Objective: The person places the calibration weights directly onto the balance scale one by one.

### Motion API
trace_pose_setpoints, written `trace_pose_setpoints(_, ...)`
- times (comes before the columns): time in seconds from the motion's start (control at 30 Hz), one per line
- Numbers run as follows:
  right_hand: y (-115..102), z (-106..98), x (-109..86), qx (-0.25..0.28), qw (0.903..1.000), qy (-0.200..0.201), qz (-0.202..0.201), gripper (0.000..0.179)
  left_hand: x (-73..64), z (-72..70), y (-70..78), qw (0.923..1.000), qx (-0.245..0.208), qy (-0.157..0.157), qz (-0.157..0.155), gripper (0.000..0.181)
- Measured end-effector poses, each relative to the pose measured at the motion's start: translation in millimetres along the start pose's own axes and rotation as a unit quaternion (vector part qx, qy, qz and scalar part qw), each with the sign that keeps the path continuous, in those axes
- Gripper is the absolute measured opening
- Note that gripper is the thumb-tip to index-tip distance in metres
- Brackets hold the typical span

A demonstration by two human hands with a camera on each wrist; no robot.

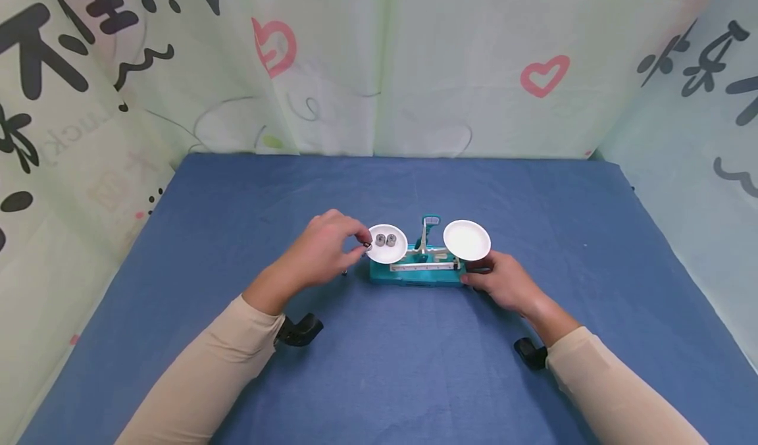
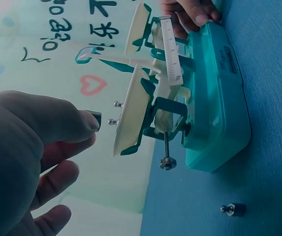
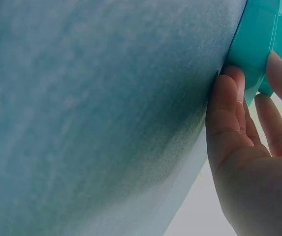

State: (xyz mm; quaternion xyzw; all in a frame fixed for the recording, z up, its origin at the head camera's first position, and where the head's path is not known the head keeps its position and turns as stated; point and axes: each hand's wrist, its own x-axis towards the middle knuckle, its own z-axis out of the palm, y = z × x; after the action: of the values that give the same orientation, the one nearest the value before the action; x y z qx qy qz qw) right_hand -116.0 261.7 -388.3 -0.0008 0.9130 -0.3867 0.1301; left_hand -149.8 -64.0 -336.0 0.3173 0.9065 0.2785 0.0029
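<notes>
A teal balance scale [image 1: 416, 273] stands mid-table with two white pans. The left pan [image 1: 395, 253] carries two small metal weights [image 1: 385, 239]; the right pan [image 1: 466, 239] is bare. My left hand [image 1: 362, 242] pinches another small dark weight [image 1: 367, 245] between thumb and forefinger just at the left pan's rim; the left wrist view shows that weight [image 2: 96, 118] beside the pan's edge [image 2: 130, 110]. My right hand [image 1: 472, 274] grips the right end of the scale's base, fingers [image 3: 234, 93] curled against the teal base [image 3: 253, 44].
One loose weight [image 2: 233, 209] lies on the blue cloth [image 1: 414, 366] in front of the scale's left end. Printed pale curtains [image 1: 474, 63] wall in the table at the back and both sides. Black wrist mounts [image 1: 300, 330] sit under both sleeves.
</notes>
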Motion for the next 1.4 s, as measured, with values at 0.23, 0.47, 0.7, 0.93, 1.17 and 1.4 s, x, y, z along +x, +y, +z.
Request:
trace_pose_setpoints(0.23,1,0,0.9,0.0,1.0,-0.002,-0.002,0.048,8.6,5.5,1.5,0.999,0.04,-0.003,0.02,0.011)
trace_pose_setpoints(0.47,1,0,0.7,0.001,1.0,-0.003,-0.002,0.048,14.0,9.4,3.6,0.9952,0.085,0.015,0.046,0.008)
trace_pose_setpoints(0.7,2,0,0.2,0.001,1.0,-0.003,-0.003,0.048,17.2,11.1,6.8,0.993,0.114,0.006,0.031,0.01)
trace_pose_setpoints(0.93,2,0,-0.2,0.002,1.0,0.0,-0.009,0.046,20.3,12.2,9.2,0.9918,0.127,0.004,0.011,0.009)
trace_pose_setpoints(1.17,2,-1,-0.5,0.004,1.0,-0.001,-0.008,0.047,24.1,10.1,13.7,0.9903,0.139,-0.001,0.004,0.008)
trace_pose_setpoints(1.4,2,-1,-0.8,0.006,0.9999,-0.004,-0.008,0.048,25.3,9.4,15.2,0.9906,0.136,-0.009,-0.002,0.008)
